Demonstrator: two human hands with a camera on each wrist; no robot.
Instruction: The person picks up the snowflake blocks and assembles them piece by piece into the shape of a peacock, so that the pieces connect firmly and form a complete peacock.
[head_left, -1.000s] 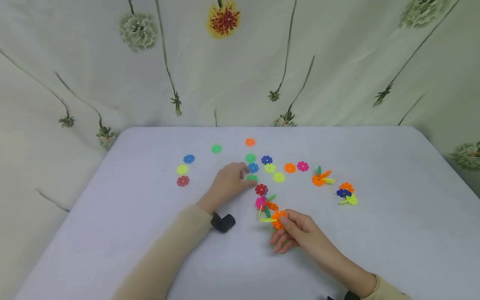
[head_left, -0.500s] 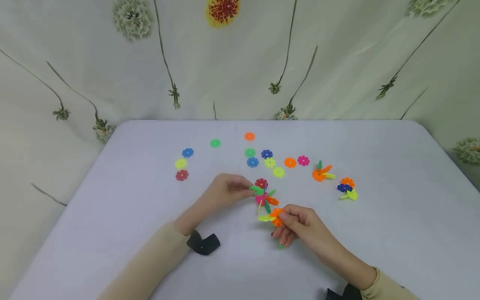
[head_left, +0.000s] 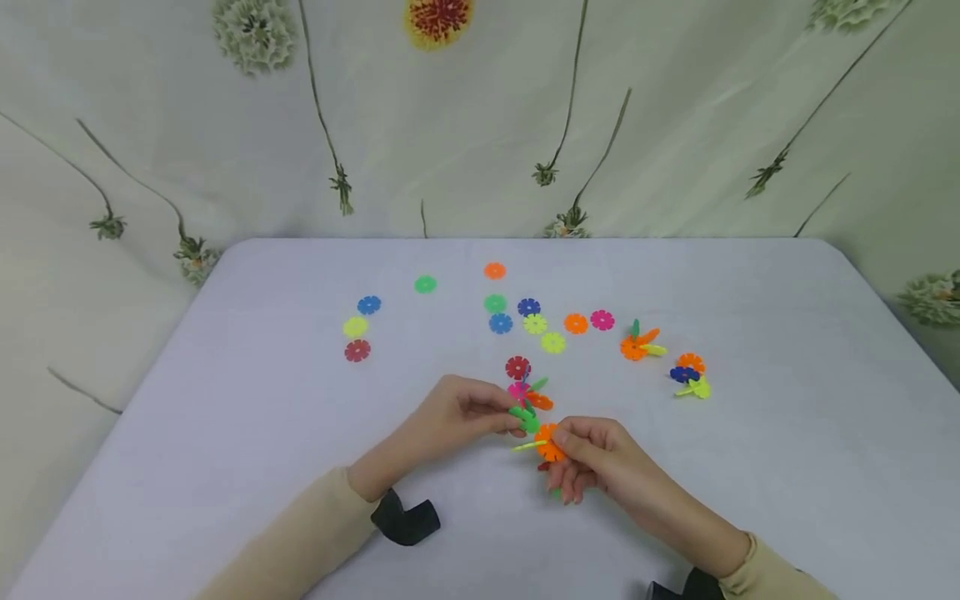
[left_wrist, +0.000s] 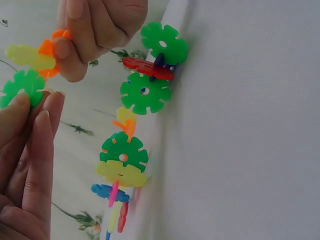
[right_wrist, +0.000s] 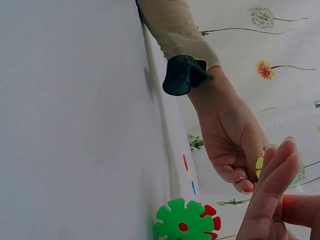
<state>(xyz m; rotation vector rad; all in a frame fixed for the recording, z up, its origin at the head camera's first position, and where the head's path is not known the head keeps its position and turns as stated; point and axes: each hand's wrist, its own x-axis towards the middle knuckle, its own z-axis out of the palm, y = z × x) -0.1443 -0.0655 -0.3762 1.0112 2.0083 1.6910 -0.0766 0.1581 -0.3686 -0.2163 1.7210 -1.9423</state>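
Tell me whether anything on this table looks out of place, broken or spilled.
Nothing stands out. Loose snowflake discs lie flat on the white table, two small clusters sit at the right, and both hands hold joined pieces intact.

Bright, even, soft light; faint shadows; wrist views slightly blurred.
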